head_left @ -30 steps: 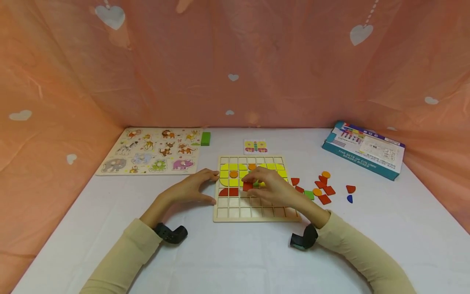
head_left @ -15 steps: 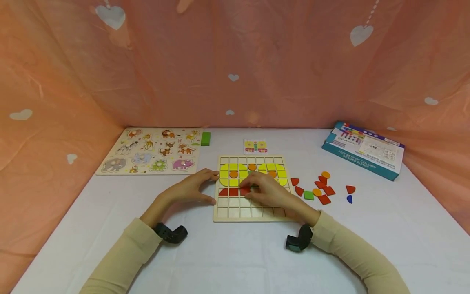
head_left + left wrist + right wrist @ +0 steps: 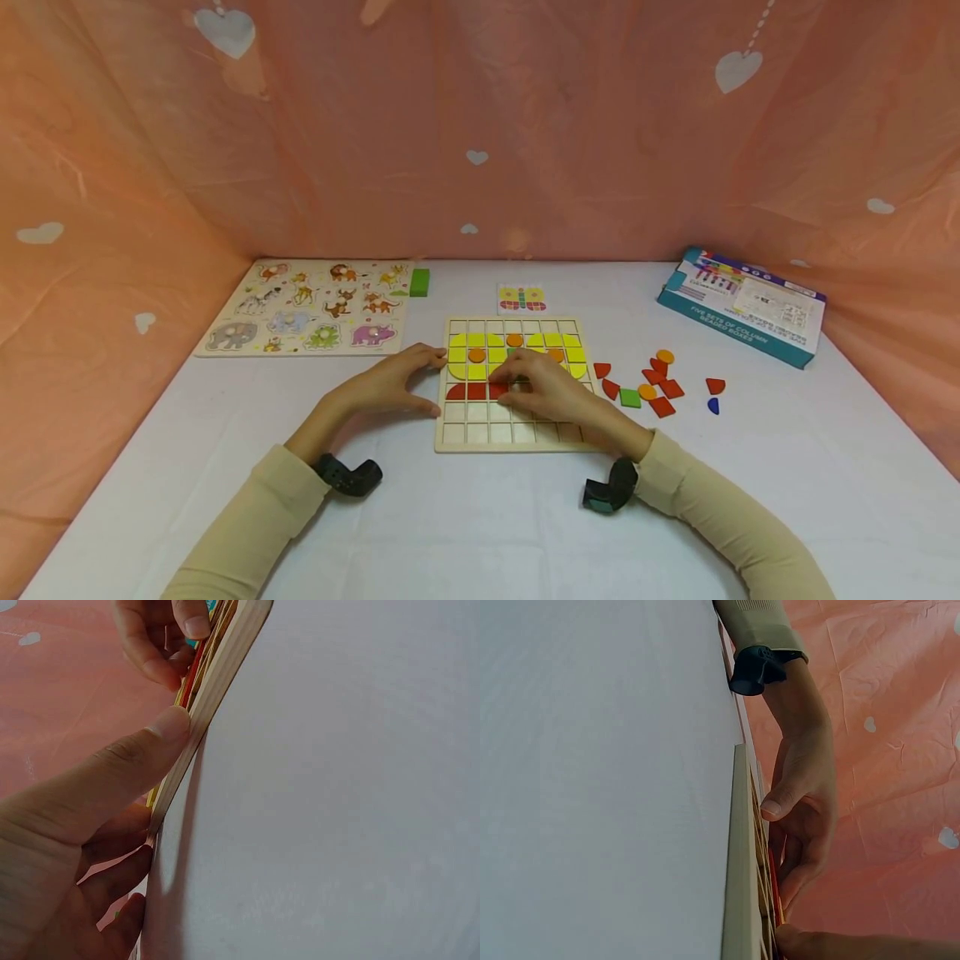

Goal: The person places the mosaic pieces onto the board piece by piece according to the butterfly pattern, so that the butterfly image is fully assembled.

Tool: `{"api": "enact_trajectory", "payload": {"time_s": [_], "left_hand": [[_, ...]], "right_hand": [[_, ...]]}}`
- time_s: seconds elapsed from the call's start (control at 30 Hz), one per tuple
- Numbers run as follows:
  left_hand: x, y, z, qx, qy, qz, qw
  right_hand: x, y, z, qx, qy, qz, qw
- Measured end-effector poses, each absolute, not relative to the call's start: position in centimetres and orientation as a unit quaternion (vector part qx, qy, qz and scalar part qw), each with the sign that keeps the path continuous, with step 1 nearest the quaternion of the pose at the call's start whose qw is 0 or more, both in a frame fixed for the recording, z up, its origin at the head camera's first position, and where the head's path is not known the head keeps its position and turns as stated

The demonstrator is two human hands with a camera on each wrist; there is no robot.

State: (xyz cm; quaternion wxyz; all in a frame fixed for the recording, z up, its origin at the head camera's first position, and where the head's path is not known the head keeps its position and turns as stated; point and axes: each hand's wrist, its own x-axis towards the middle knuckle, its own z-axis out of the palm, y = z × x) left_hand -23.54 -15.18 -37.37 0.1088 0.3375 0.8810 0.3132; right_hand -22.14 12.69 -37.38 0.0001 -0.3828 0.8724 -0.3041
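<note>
In the head view a wooden grid board (image 3: pixel 477 433) lies on the white table, with yellow, orange and red pieces in its cells. The left hand (image 3: pixel 386 383) rests at the board's left edge, thumb and fingers spread apart; the left wrist view shows its thumb (image 3: pixel 169 727) against the wooden rim. Over the middle of the board, the right hand (image 3: pixel 555 387) pinches a red piece (image 3: pixel 497 391) lying in the row beside a red square (image 3: pixel 477 392) and a red rounded piece (image 3: pixel 456 392). The right palm and fingers cover some cells behind them.
Loose red, orange, green and blue pieces lie right of the board, among them a green square (image 3: pixel 630 398). Behind the board is a butterfly pattern card (image 3: pixel 522 298). An animal puzzle (image 3: pixel 315 308) and green block (image 3: pixel 419 282) are back left, a box (image 3: pixel 742 307) back right.
The right hand has moved slightly left and lowered the red piece from a tilt to flat in the row, then stayed there. The left hand has not moved.
</note>
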Motion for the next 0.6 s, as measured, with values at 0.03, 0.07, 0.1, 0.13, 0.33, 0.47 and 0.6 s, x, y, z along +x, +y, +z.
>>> {"api": "enact_trajectory", "payload": {"time_s": [0.03,0.07,0.1,0.13,0.33,0.47,0.6], "left_hand": [[-23.53,-15.2,-37.35,0.341,0.881,0.312,0.106],[-23.51,-15.2,-37.33,0.344,0.88,0.311,0.104],[-23.49,-15.2,-37.31,0.347,0.879,0.31,0.101],[-23.45,-15.19,-37.27,0.349,0.879,0.311,0.099],[-23.3,-15.13,-37.13,0.355,0.877,0.311,0.093],[-23.34,-15.13,-37.17,0.354,0.877,0.311,0.094],[-23.36,-15.16,-37.22,0.351,0.877,0.314,0.095]], "right_hand": [[-22.14,12.68,-37.4,-0.381,0.874,-0.302,0.001],[-22.14,12.66,-37.42,-0.38,0.875,-0.3,0.003],[-22.15,12.64,-37.43,-0.379,0.876,-0.298,0.004],[-22.15,12.62,-37.44,-0.377,0.877,-0.297,0.006],[-22.1,12.59,-37.41,-0.369,0.881,-0.296,0.011],[-22.11,12.62,-37.49,-0.372,0.88,-0.296,0.008],[-22.13,12.64,-37.55,-0.374,0.879,-0.297,0.006]]}}
